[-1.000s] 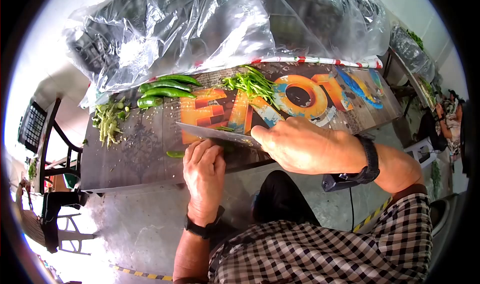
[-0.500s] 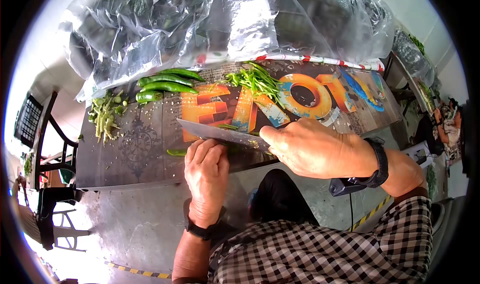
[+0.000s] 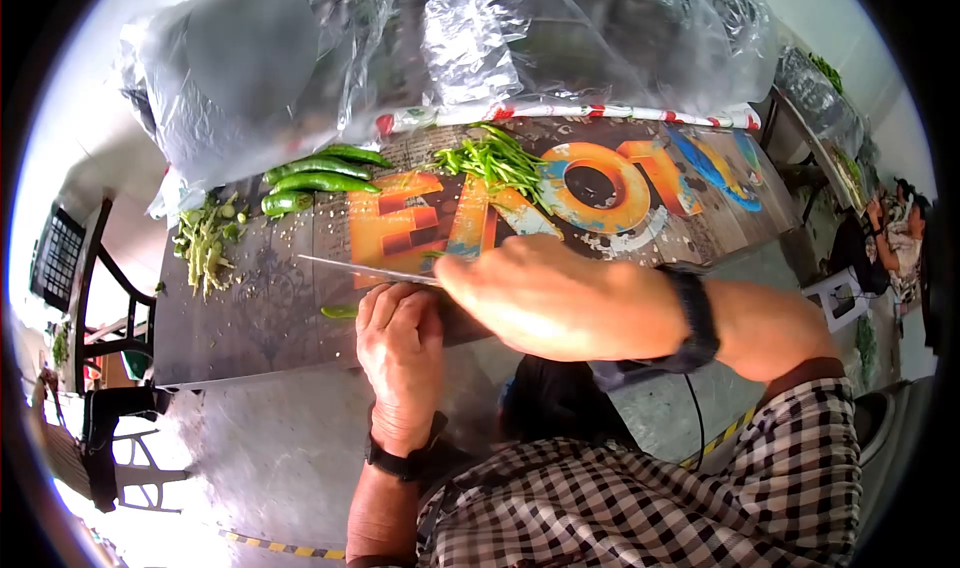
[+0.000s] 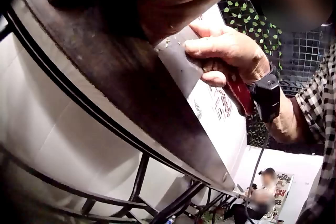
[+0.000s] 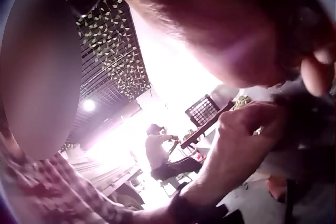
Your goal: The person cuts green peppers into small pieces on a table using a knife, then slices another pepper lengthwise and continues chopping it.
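Note:
My right hand (image 3: pixel 565 298) grips a knife by its red handle (image 4: pixel 239 91). In the head view the blade (image 3: pixel 365 268) appears as a thin line pointing left, just beyond the left fingertips. My left hand (image 3: pixel 400 343), fingers curled, holds a green chili pepper (image 3: pixel 340 312) down near the table's front edge. Only the pepper's end pokes out left of the fingers; the rest is hidden under the hand. Small pale bits stick to the blade in the left wrist view.
Whole green peppers (image 3: pixel 320 182) lie at the back left of the printed table (image 3: pixel 260 338). Sliced green strips (image 3: pixel 495 166) are heaped at the back middle, and pale pepper scraps (image 3: pixel 205 243) at the left. Clear plastic sheeting (image 3: pixel 450 48) stands along the far edge.
My right hand has moved left with the knife, and the blade has turned from showing its flat side to nearly edge-on. The left hand keeps its hold on the pepper.

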`<state>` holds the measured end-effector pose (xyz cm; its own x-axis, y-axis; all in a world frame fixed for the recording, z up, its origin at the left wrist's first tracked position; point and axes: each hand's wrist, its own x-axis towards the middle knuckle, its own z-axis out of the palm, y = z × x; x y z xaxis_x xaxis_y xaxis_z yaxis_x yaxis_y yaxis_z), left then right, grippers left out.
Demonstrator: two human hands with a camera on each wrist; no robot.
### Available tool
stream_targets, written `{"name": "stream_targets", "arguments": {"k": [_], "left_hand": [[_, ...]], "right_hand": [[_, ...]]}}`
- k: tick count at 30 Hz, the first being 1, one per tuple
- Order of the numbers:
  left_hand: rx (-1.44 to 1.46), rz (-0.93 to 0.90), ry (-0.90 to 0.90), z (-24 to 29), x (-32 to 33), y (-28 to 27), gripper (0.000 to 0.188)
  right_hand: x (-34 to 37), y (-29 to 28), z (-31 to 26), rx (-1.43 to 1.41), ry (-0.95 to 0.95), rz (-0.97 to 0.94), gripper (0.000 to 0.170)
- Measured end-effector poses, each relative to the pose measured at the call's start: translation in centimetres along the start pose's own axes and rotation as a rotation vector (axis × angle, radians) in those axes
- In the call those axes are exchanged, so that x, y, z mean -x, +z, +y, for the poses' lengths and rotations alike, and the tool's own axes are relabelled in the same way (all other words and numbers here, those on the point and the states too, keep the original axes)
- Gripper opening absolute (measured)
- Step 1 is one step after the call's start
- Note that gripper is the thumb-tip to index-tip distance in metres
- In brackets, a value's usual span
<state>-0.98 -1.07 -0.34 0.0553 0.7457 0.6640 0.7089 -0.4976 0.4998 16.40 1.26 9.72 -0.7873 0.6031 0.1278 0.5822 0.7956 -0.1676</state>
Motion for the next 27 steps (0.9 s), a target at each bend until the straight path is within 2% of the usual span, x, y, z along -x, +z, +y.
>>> {"name": "stream_targets", "arguments": {"k": [4, 7, 8, 11, 12, 15, 18, 21, 27], "left_hand": [[0.003, -0.015, 0.015, -0.1, -0.1, -0.2, 0.013], [-0.044, -0.046, 0.087, -0.3, -0.2, -0.6, 0.013], [-0.032, -0.038, 0.095, -0.2, -0.2, -0.6, 0.013], [-0.008, -0.022, 0.103, -0.1, -0.1, -0.6, 0.015], [-0.003, -0.018, 0.1, 0.0, -0.1, -0.6, 0.015], [0.002, -0.017, 0.086, -0.1, -0.1, -0.4, 0.014], [-0.003, -0.01, 0.08, -0.1, -0.1, -0.4, 0.014], [-0.019, -0.002, 0.09, -0.4, -0.1, -0.3, 0.016], [-0.03, -0.005, 0.097, -0.5, -0.1, -0.3, 0.016]], "right_hand": [[-1.1, 0.8, 0.2, 0.08, -0.068, 0.09, 0.017], [0.6, -0.3, 0.5, 0.075, 0.022, 0.006, 0.016], [1.7, -0.2, 1.2, 0.029, -0.013, 0.065, 0.017], [3.5, -0.5, 2.4, 0.051, 0.104, 0.073, 0.014], [3.6, -1.2, 2.3, 0.056, 0.175, 0.006, 0.013], [3.6, -1.6, 1.9, 0.011, 0.201, 0.029, 0.012], [3.4, -1.7, 1.5, -0.104, 0.118, 0.076, 0.01], [3.1, -1.4, 1.3, -0.128, 0.13, 0.005, 0.009], [3.2, -1.5, 1.1, -0.18, 0.136, -0.007, 0.009]]}}
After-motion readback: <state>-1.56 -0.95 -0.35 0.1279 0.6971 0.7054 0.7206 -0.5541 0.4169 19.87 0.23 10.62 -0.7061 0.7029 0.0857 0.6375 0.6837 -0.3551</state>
